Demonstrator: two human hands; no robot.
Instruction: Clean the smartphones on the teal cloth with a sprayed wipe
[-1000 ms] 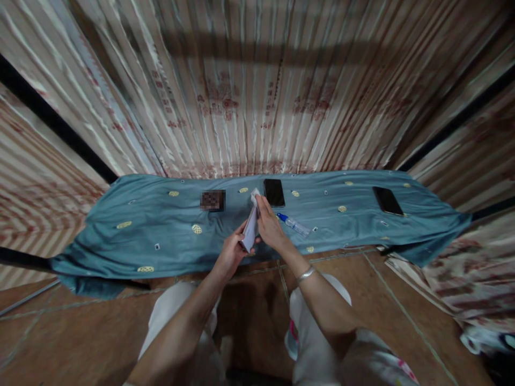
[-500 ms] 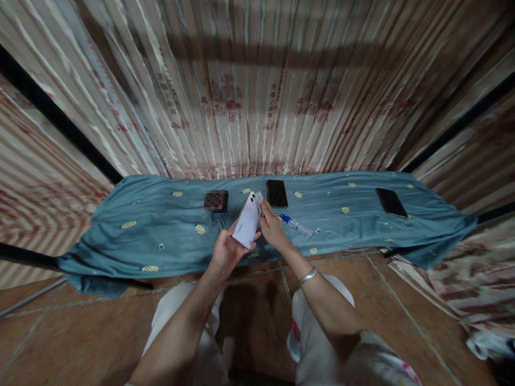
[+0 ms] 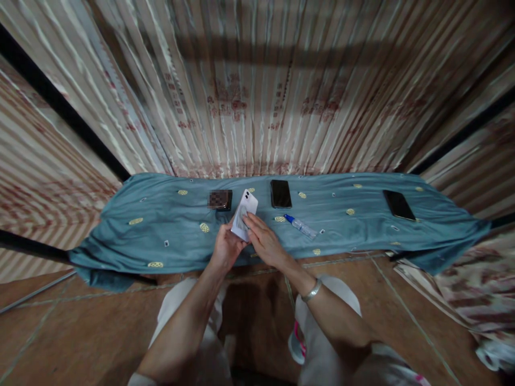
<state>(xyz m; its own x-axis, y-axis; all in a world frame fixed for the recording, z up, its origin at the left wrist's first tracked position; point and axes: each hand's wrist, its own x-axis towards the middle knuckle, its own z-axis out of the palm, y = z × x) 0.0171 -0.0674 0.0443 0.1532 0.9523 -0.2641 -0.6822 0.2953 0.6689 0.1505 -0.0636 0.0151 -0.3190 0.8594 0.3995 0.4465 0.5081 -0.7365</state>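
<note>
Left hand: the left hand [image 3: 226,247] is closed around the lower part of a pale phone [image 3: 251,201], thumb along one edge.
Right hand: the right hand [image 3: 265,241] lies over the phone's back, fingers together, on a thin pale wipe [image 3: 240,215]; whether they pinch it, I cannot tell.
Bottle: a small clear bottle [image 3: 304,228] with a blue top lies on its side, right of the hands; its contents cannot be made out.
Phone: pale lilac-white, slim, tilted, back showing, two dark camera lenses near the upper end; held above the teal cloth [image 3: 132,241].
Black devices: a dark tablet-like device [image 3: 281,194] lies beyond the bottle, a black phone [image 3: 398,204] well apart at far right.
Dark object: a dark boxy object [image 3: 226,200], partly pixelated, rests left of the held phone.
</note>
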